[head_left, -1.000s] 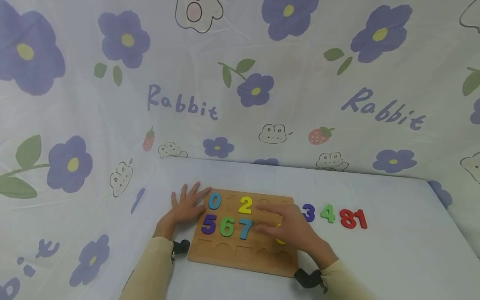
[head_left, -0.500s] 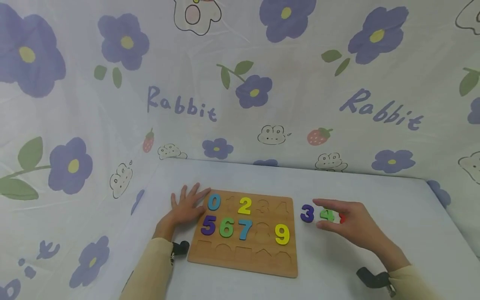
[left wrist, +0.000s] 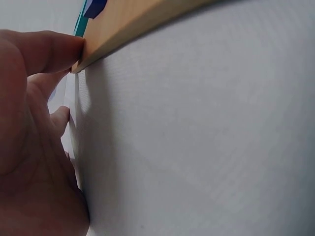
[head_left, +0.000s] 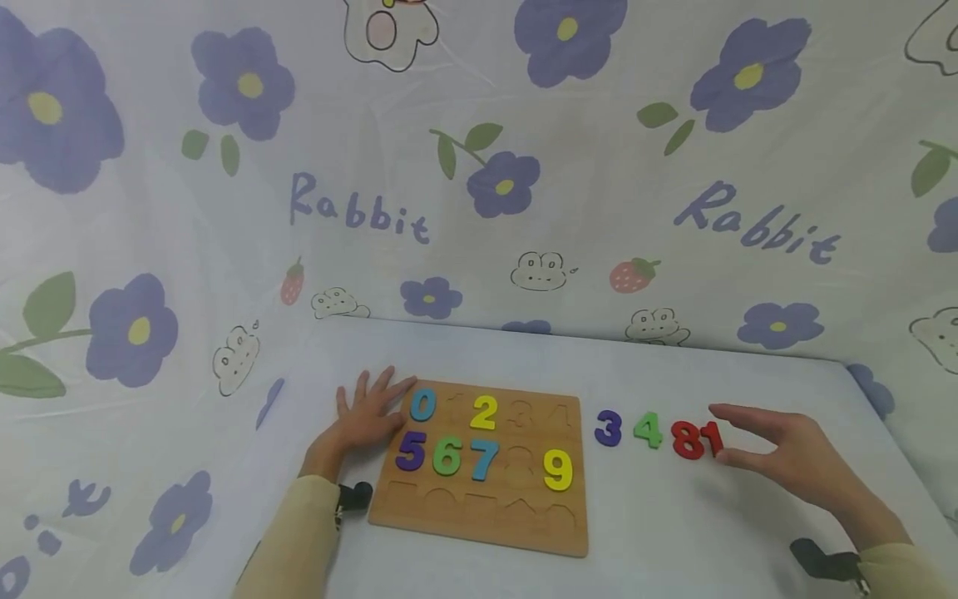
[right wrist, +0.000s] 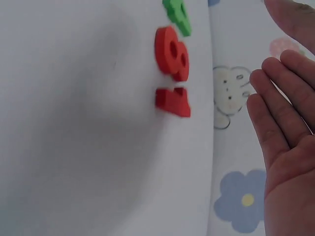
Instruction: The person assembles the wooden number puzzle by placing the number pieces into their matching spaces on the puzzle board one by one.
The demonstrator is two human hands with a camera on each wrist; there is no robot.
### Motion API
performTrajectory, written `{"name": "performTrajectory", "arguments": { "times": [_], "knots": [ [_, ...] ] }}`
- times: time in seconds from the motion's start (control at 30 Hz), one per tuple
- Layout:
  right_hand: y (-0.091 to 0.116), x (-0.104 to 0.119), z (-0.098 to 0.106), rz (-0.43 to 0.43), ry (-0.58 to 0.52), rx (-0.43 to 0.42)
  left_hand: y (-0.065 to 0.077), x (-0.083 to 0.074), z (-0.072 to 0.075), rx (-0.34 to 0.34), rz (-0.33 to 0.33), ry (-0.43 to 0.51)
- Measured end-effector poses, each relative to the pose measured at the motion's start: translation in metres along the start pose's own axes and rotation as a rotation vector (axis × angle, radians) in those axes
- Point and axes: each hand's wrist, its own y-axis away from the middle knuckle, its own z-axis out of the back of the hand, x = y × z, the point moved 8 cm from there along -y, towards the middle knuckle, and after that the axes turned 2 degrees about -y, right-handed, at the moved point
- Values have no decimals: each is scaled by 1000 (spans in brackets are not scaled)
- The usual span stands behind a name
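Observation:
My left hand [head_left: 367,420] rests with spread fingers at the left edge of the wooden number board [head_left: 479,532]; in the left wrist view its thumb [left wrist: 54,51] touches the board's edge [left wrist: 142,29]. Over the table at the right, my right hand [head_left: 793,453] hovers with thumb and fingers apart, holding nothing. Nearest to it is the red number 1 [head_left: 713,439], beside the red 8 [head_left: 687,440]. The right wrist view shows a gap between that hand [right wrist: 290,118] and the red 1 [right wrist: 172,102]. Further left lie the green 4 [head_left: 649,431] and purple 3 [head_left: 609,428].
Set in the board are the blue 0 [head_left: 422,405], yellow 2 [head_left: 484,413], purple 5 [head_left: 411,451], green 6 [head_left: 447,457], blue 7 [head_left: 484,459] and yellow 9 [head_left: 557,470]. Behind the white table [head_left: 674,532] hangs a flowered cloth [head_left: 599,166].
My right hand has moved right, from above the board, past the purple 3 and green 4, to beside the red 1. The yellow 9 is uncovered. My left hand has stayed at the board.

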Motion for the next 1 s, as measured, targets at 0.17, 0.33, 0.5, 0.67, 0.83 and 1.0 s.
{"name": "performTrajectory", "arguments": {
  "times": [0.17,0.33,0.5,0.67,0.83,1.0],
  "knots": [
    [-3,-22,-9,-58,-26,33,2,0,2,2,7,-28],
    [-8,-38,-23,-94,-50,56,0,6,-1,2,6,-22],
    [-10,-48,-29,-121,-45,52,-4,13,-6,-17,-12,-11],
    [-14,-54,-31,-128,-32,36,-4,11,-5,-22,-16,0],
    [-18,-58,-33,-109,-14,20,0,4,-1,-22,-19,13],
    [-21,-59,-35,-100,-11,11,-1,5,-2,-10,-6,-2]
  ]
}}
